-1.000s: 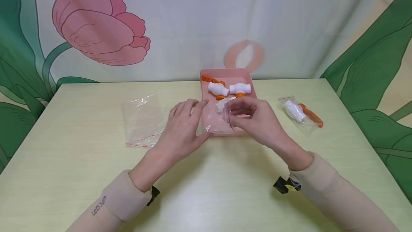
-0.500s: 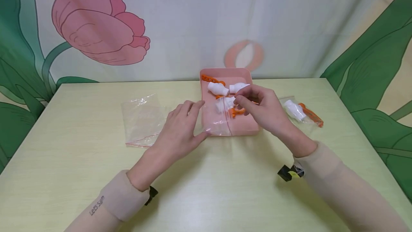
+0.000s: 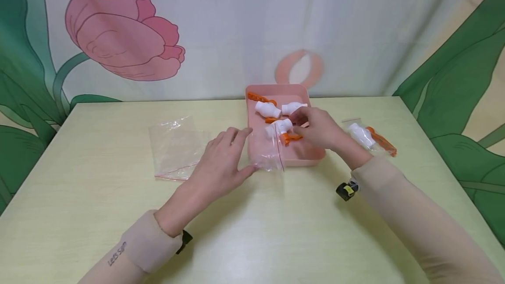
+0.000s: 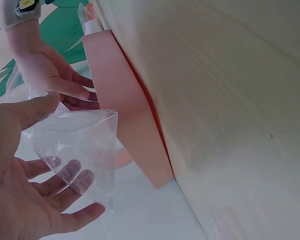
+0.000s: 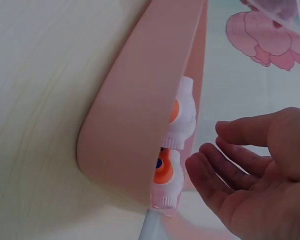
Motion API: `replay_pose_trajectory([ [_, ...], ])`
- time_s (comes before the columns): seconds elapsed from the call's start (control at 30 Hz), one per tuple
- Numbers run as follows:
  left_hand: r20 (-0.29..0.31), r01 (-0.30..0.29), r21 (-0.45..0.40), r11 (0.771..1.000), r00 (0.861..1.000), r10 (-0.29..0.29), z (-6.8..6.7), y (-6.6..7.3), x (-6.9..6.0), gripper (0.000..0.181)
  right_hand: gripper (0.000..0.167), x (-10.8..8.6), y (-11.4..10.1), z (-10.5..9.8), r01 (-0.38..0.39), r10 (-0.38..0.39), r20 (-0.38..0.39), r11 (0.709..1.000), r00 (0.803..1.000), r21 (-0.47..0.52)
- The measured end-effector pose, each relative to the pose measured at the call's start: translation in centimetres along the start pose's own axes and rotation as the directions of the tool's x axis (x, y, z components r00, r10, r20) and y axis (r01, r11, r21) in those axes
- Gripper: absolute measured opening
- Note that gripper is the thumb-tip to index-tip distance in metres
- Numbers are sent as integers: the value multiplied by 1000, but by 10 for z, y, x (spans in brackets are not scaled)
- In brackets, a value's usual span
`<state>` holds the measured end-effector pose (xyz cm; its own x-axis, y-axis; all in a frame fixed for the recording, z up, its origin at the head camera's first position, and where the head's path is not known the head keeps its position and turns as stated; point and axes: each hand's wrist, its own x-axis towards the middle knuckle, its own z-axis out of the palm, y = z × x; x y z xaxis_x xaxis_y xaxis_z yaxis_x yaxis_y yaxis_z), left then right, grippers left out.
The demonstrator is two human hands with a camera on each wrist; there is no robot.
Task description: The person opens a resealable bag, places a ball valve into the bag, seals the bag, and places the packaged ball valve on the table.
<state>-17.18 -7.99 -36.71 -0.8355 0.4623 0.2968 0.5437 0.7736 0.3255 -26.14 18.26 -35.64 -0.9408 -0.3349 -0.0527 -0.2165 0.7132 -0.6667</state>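
My left hand holds a clear zip bag by its left side, thumb low and fingers high. In the left wrist view the bag spreads between the thumb and the fingers, with nothing visible inside. White plastic ball valves with orange handles, among them a far-left valve and a nearer valve, lie in a pink tray. My right hand reaches over the tray's right part beside the valves. In the right wrist view its fingers are parted and hold nothing.
To the left lies a flat clear zip bag with a red seal line. Right of the tray rests another bagged valve, its orange handle sticking out. A printed curtain hangs behind the table.
My right hand has let go of the bag's mouth, lifted to the right, then lowered over the tray near the valves. My left hand stays almost in place with the bag.
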Motion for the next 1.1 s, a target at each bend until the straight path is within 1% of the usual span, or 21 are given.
replay_pose_trajectory([
  [0.17,12,6,-5,1000,1000,-6,1,0,-2,79,32,12,5,6,41,-39,12,989,999,-139],
  [0.3,24,10,-8,1000,1000,-10,0,-1,-3,79,32,18,4,10,84,-76,42,968,996,-236],
  [0.4,25,10,-9,1000,1000,-10,-1,-1,-4,78,31,20,1,12,119,-101,75,952,992,-281],
  [0.57,12,3,-4,1000,1000,-3,-2,-1,-4,78,33,22,-6,13,156,-120,129,934,984,-320],
  [0.7,21,6,-3,1000,1000,-6,-3,-1,-5,77,34,25,-8,12,180,-132,161,925,978,-334],
  [0.8,27,10,-1,1000,1000,-10,-3,-1,-5,77,34,28,-6,12,192,-140,169,921,975,-340],
  [0.93,22,0,2,1000,1000,0,-4,-1,-5,77,38,34,-2,12,208,-154,173,910,973,-359],
  [1.1,23,-5,10,1000,1000,5,-3,0,-6,76,42,41,1,13,241,-172,198,882,965,-406],
])
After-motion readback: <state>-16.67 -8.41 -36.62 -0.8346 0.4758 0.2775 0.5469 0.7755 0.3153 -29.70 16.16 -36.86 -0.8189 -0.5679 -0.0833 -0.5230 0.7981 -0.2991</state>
